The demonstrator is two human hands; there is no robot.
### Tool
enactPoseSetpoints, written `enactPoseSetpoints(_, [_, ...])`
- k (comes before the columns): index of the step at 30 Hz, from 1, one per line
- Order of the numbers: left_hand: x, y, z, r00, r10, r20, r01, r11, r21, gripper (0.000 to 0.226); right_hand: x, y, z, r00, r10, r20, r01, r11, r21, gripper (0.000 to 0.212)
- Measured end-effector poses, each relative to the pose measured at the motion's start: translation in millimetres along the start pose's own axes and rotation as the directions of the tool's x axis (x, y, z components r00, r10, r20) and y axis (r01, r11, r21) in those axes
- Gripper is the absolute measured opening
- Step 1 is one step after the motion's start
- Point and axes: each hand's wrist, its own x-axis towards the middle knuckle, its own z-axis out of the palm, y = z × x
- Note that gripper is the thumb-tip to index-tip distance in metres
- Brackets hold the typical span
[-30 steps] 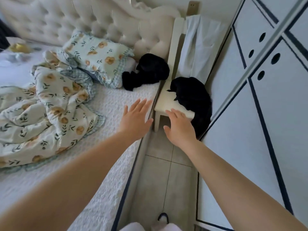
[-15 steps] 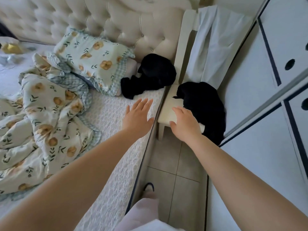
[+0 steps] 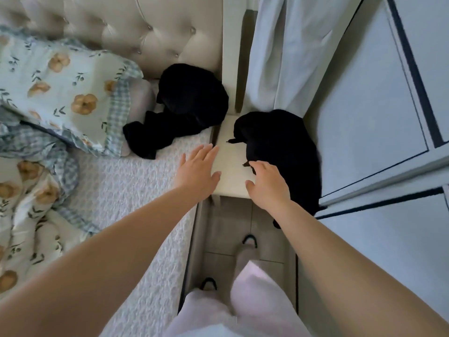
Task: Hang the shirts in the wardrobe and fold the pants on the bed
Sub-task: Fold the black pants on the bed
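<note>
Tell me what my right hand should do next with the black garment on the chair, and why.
Probably close the right hand on the near edge of the black garment and lift it off the chair. Its fingertips sit at that edge but do not seem to grip it yet, and the left hand hovers open by the seat's edge, holding nothing.

reaching forward with both bare arms, side by side, elbows nearly straight. holding the left hand (image 3: 198,170) flat, palm down, fingers straight and close together, thumb out. bending the fingers of the right hand (image 3: 267,186) downward, thumb spread wide, pinching nothing.
</note>
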Motion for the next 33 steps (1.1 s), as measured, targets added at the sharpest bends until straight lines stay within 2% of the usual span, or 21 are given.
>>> enactPoseSetpoints(6, [74,8,41,0.994,-0.076,0.082,0.077,0.997,-0.015,0.065,61,45,16,0.986,0.031,0.162,-0.025,0.999,-0.038,0.054])
enactPoseSetpoints(10, [119,5,67,0.986,-0.101,0.132,0.109,0.993,-0.052,0.065,102,69,29,0.983,0.108,0.145,-0.104,0.994,-0.038,0.052])
enactPoseSetpoints(17, [182,-1,121,0.967,-0.05,0.248,0.057,0.998,-0.022,0.063,165,96,72,0.95,0.259,0.176,-0.275,0.959,0.068,0.049])
enactPoseSetpoints(21, [206,-5,150,0.95,-0.015,0.311,0.018,1.0,-0.009,0.063,185,108,107,0.93,0.329,0.165,-0.344,0.937,0.069,0.048])
enactPoseSetpoints(25, [229,-11,177,0.947,0.006,0.322,0.0,1.0,-0.018,0.064,204,123,136,0.953,0.3,0.03,-0.299,0.953,-0.048,0.049])
enactPoseSetpoints(29, [243,-17,199,0.94,0.008,0.34,0.006,0.999,-0.04,0.064,221,135,159,0.953,0.292,-0.081,-0.302,0.936,-0.179,0.068])
enactPoseSetpoints(31, [247,-19,207,0.937,0.001,0.348,0.018,0.998,-0.052,0.063,230,138,169,0.957,0.281,-0.067,-0.289,0.922,-0.257,0.075])
enactPoseSetpoints(33, [247,-21,213,0.937,0.002,0.35,0.02,0.998,-0.057,0.062,238,143,175,0.969,0.246,-0.028,-0.238,0.896,-0.375,0.069])
